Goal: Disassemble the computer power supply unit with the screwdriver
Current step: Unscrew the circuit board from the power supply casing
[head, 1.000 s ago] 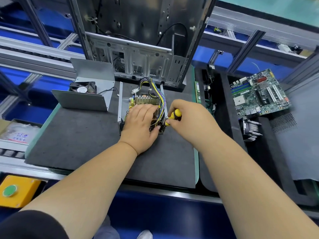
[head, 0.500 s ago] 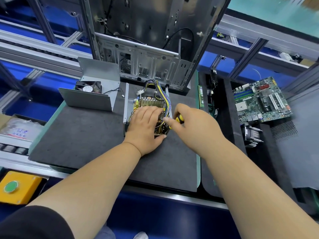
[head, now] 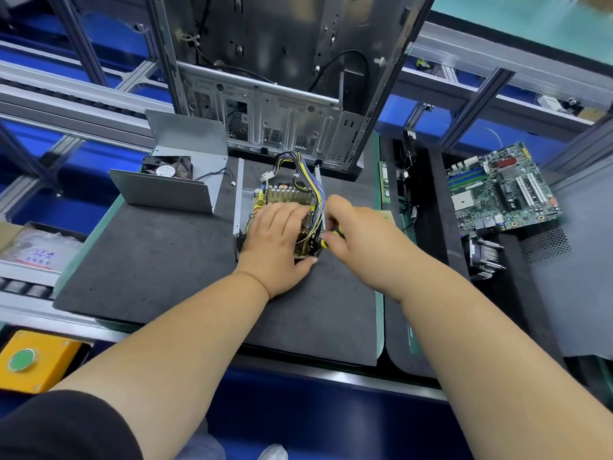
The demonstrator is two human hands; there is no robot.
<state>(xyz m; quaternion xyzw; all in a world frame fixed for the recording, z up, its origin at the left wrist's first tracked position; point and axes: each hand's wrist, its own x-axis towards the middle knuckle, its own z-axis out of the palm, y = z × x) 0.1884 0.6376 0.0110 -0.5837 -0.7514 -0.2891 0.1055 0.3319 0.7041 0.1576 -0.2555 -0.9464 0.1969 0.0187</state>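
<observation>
Yellow-handled screwdriver [head: 332, 239], gripped in the right hand [head: 358, 237], may slip off a hidden screw and hit the coloured wires [head: 311, 190] while the left hand [head: 277, 244] presses flat on the open power supply unit [head: 282, 215] at the frame's centre.

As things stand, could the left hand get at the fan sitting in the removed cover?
Probably yes. The left hand rests on the open power supply, holding nothing, and the fan sits in the cover to its left across bare mat, open from above.
</observation>
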